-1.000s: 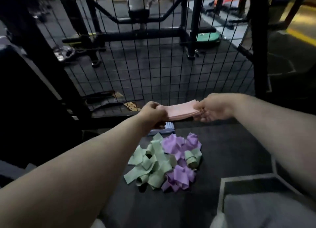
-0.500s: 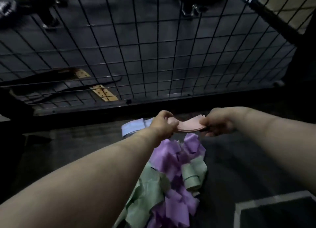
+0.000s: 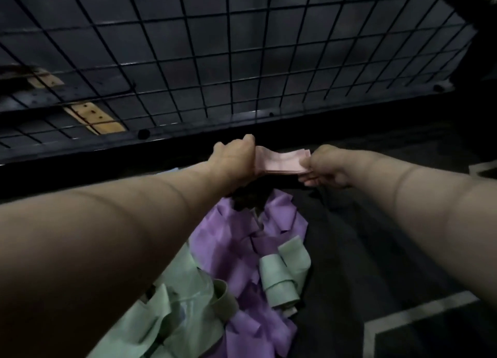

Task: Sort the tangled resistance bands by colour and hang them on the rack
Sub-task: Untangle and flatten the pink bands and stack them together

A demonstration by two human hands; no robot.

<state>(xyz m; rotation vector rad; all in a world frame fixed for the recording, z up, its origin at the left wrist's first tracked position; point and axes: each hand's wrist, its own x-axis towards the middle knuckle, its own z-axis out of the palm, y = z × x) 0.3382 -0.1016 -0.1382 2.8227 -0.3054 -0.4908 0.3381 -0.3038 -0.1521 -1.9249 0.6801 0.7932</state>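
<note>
A folded stack of pink bands (image 3: 281,162) is stretched between my hands just in front of the black wire-grid rack (image 3: 242,62). My left hand (image 3: 234,160) grips its left end and my right hand (image 3: 324,166) pinches its right end. Below my arms a tangled pile lies on the dark floor: purple bands (image 3: 242,239) in the middle and pale green bands (image 3: 282,274) at the right and lower left. The blue bands are hidden behind my left forearm.
The rack's dark base rail (image 3: 188,140) runs across just beyond my hands. Behind the grid lies a yellowish perforated strip (image 3: 94,118). A white floor line (image 3: 414,314) marks the lower right corner.
The view has tilted down and moved closer to the rack. Both hands carried the pink stack forward and lower, towards the rack's base. The blue bands have gone out of sight behind my left arm.
</note>
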